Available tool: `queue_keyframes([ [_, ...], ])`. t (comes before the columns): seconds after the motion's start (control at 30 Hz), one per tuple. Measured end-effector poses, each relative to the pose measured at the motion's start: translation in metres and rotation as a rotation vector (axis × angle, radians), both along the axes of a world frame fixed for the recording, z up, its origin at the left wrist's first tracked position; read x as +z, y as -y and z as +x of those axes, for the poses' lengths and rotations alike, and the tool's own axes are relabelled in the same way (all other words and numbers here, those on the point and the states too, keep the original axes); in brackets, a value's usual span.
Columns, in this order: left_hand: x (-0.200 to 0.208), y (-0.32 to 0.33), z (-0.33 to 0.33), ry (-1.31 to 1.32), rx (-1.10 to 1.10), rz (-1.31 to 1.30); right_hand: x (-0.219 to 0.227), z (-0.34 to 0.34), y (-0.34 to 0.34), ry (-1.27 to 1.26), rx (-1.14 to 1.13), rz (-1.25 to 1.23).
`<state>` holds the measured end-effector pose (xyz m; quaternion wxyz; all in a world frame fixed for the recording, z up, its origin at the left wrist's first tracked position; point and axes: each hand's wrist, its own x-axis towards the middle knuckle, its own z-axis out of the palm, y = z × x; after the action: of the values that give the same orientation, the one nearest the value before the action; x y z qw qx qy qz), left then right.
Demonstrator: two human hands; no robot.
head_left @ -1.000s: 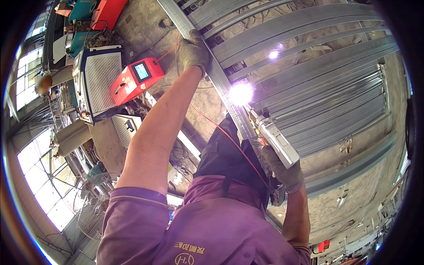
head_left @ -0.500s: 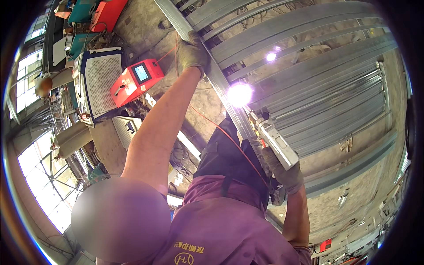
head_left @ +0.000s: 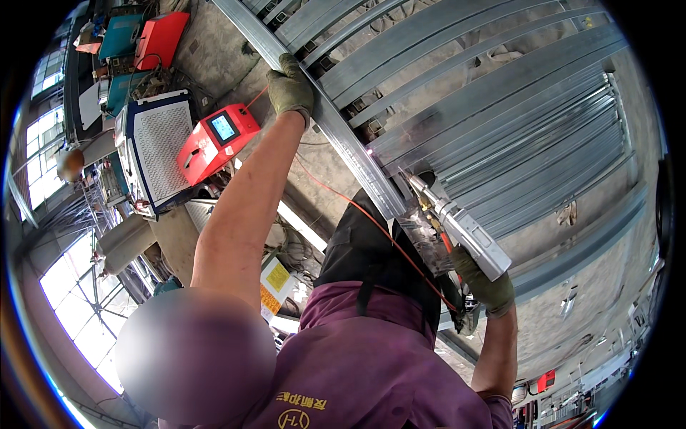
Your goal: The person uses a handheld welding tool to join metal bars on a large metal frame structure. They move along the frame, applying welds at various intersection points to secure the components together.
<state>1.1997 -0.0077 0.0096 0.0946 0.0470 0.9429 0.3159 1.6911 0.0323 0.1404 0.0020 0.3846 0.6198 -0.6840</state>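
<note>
My right hand (head_left: pixel 487 286), in an olive work glove, is closed round the rear of a silver handheld welding gun (head_left: pixel 470 230). The gun's narrow nozzle points up and left, a short gap from the frame's edge rail. A tiny glow shows at the joint between the rail and a wide slat. My left hand (head_left: pixel 291 91), also gloved, grips the long galvanized metal rail (head_left: pixel 350 151) farther up its length. Metal slats (head_left: pixel 429 69) run off that rail to the right, wide and narrow ones alternating. Part of my right hand's grip is hidden behind the gun.
Left of the rail stand a red machine with a small screen (head_left: pixel 223 129) and a white-and-blue cabinet (head_left: pixel 163 139). An orange cable (head_left: pixel 341 191) crosses in front of my legs. A stack of metal profiles (head_left: pixel 536 150) lies at the right, over the concrete floor.
The bright welding arc has gone out, leaving a small glow. The welding gun and my right hand have shifted down and right, away from the joint. My left hand still grips the rail.
</note>
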Motion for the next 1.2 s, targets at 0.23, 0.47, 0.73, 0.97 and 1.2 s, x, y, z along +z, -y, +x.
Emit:
queue_keyframes([
  [0.23,0.003,-0.001,-0.001,-0.002,0.001,0.000,0.004,-0.025,0.009,-0.023,-0.032,-0.117],
  [0.47,0.008,-0.001,0.002,0.047,-0.022,0.066,-0.010,-0.029,0.018,-0.111,-0.009,0.004],
  [0.73,0.019,-0.006,0.009,0.043,-0.016,0.098,-0.005,-0.025,0.016,-0.007,0.005,-0.137],
  [0.97,0.020,-0.006,0.009,0.055,-0.010,0.063,-0.004,-0.030,0.019,-0.091,0.027,-0.016],
  [1.2,0.021,-0.008,0.014,0.082,-0.002,0.111,0.001,-0.030,0.022,0.011,-0.038,-0.154],
])
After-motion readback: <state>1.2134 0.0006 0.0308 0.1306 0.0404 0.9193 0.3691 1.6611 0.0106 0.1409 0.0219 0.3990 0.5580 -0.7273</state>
